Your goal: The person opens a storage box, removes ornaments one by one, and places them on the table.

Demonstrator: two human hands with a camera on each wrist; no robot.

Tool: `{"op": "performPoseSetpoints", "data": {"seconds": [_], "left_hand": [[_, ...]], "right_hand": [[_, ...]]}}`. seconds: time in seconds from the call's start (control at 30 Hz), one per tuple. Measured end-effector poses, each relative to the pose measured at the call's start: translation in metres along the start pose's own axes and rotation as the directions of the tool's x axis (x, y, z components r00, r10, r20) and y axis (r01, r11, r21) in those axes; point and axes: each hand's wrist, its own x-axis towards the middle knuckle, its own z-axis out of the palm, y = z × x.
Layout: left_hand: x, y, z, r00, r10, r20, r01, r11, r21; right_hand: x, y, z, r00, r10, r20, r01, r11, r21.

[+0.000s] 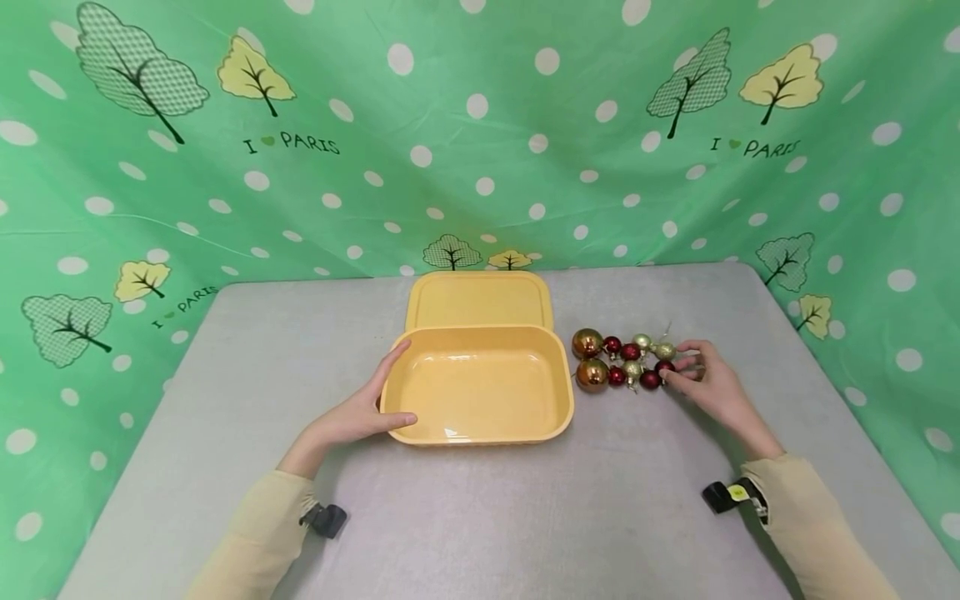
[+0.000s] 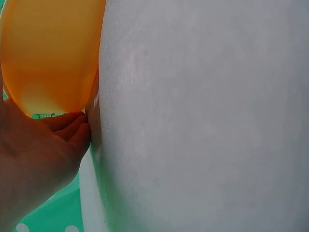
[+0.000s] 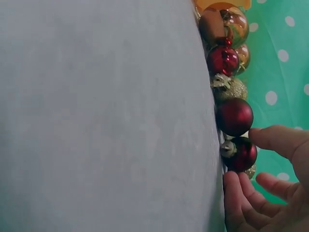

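At the left end of a yellow rectangular container point(image 1: 480, 392), my left hand point(image 1: 363, 412) holds on, its thumb over the front rim and its fingers along the side. The left wrist view shows those fingers against the container's wall point(image 2: 53, 53). My right hand point(image 1: 708, 383) is at the right end of a cluster of Christmas baubles. Its thumb and fingers pinch a small dark red bauble point(image 3: 241, 153). Next to it are another dark red bauble point(image 3: 235, 117), glittery gold baubles point(image 1: 664, 351) and shiny red ones point(image 1: 612, 346). Two larger copper-gold baubles point(image 1: 592, 376) lie nearest the container.
Behind the container lies a yellow lid point(image 1: 480, 296), partly covered by it. Everything rests on a grey table point(image 1: 525, 517). A green curtain point(image 1: 480, 167) with white dots and tree prints hangs behind and beside the table.
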Motion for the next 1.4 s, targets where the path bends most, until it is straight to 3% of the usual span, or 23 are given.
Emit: {"op": "performPoseSetpoints", "data": {"seconds": [0.6, 0.9, 1.23, 1.4], "left_hand": [[-0.001, -0.003, -0.001, 1.000, -0.006, 0.000, 0.006, 1.000, 0.006], [-0.003, -0.004, -0.002, 1.000, -0.003, -0.008, 0.003, 1.000, 0.011], [-0.005, -0.004, -0.001, 0.999, -0.013, -0.053, 0.017, 0.998, 0.066], [-0.004, -0.003, -0.002, 0.997, -0.003, -0.081, 0.012, 0.994, 0.112]], "right_hand": [[0.001, -0.003, -0.003, 0.999, 0.047, -0.021, -0.049, 0.992, -0.114], [0.001, -0.008, -0.005, 0.999, 0.051, 0.010, -0.050, 0.996, -0.078], [0.002, -0.007, -0.012, 0.998, -0.046, 0.045, 0.053, 0.987, -0.151], [0.004, -0.004, -0.021, 0.987, -0.098, 0.129, 0.122, 0.973, -0.197]]}}
